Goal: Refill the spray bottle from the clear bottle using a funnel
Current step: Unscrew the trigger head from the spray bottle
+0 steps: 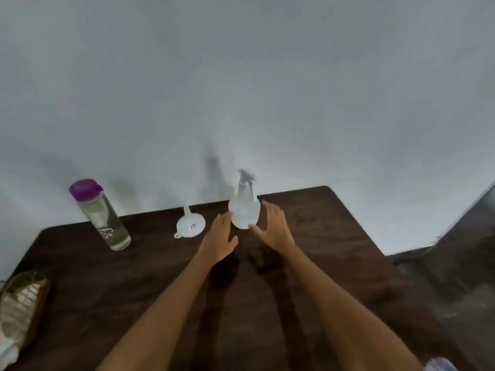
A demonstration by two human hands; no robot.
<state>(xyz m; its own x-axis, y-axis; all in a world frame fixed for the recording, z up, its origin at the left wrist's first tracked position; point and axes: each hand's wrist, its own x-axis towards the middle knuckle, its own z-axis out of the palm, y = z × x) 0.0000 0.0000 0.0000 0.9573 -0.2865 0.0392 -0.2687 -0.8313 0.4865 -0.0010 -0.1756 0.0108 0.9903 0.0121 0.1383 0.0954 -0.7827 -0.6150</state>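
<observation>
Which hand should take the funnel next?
Left. The left hand is open right beside the funnel; the right hand is on the far side of the spray bottle.

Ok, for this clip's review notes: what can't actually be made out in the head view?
- Spray bottle: motion blur smears its trigger head; liquid level unreadable.
- Left hand and right hand: flank it, but blur hides whether they touch it.
- Funnel: sticker print too small to read.
- Clear bottle: marking too blurred to read.
- Basket: cut by the left edge; contents unclear.
</observation>
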